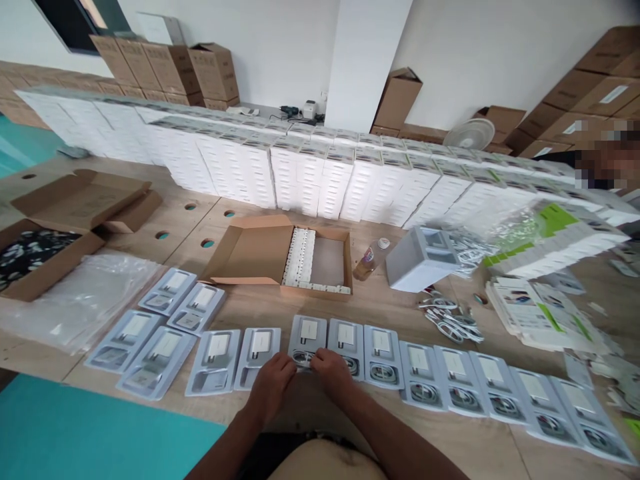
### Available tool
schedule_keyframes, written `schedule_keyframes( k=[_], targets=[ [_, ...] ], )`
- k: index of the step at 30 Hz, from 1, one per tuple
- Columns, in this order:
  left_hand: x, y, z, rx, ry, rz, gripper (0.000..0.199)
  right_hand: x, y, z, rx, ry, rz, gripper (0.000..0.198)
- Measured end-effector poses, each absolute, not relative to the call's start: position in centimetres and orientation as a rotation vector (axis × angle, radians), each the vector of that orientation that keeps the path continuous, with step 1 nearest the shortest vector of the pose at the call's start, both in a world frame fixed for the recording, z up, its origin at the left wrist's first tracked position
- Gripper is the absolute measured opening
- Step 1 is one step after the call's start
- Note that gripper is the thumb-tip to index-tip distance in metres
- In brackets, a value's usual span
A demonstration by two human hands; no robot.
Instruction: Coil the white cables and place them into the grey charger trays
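In front of me lies a grey plastic tray (309, 330) with a white charger in its upper recess and a coiled cable (302, 358) in its lower one. My left hand (274, 381) is at the coil's left end, fingers bent and pinched together. From the right, my right hand (331, 372) closes its fingers at the coil's other end, partly covering it. To the right, a row of similar trays (383, 368) holds chargers and coiled cables. Several trays to the left, such as this one (215, 365), have chargers and no cable in the lower recess.
Beyond the trays are an open carton (349, 257) of white chargers, a bottle (371, 259), a stack of grey trays (417, 263) and loose cables (450, 319). Long stacks of white boxes (300, 177) line the back. Plastic bags (95, 293) lie left. Another person's arm (560, 157) shows far right.
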State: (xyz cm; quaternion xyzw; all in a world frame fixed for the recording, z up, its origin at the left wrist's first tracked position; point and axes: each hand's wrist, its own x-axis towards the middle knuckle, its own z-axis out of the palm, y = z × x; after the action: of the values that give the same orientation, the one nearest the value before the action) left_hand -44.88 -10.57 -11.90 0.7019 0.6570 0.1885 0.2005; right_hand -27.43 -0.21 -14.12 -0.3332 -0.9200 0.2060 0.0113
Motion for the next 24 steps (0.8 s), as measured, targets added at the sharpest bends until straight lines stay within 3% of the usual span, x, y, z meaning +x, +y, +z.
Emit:
schedule_keyframes(
  k=[3, 8, 15, 20, 24],
  targets=[
    [-44.3, -10.6, -11.8, 1.999, 1.838, 0.459, 0.017, -27.2, -0.2, -13.5, -1.076, -2.849, 0.609, 0.012],
    [-43.6, -10.3, -11.7, 1.971, 1.897, 0.382, 0.04, -26.8, -0.2, -12.8, -1.074, -2.855, 0.609, 0.011],
    [-45.1, -10.7, -12.2, 1.807, 1.834, 0.649, 0.026, -27.1, 0.1, -14.1, -1.0, -2.923, 0.553, 0.015],
    [-44.0, -11.0, -12.7, 2.027, 1.805, 0.412, 0.043, -27.0, -0.3, -13.7, -0.835, -3.009, 0.522, 0.017],
    [-43.1, -10.6, -13.6, 2.024, 1.922, 0.249, 0.044, -27.6, -0.5, -12.8, -0.75, -3.037, 0.555, 0.015]
  ],
)
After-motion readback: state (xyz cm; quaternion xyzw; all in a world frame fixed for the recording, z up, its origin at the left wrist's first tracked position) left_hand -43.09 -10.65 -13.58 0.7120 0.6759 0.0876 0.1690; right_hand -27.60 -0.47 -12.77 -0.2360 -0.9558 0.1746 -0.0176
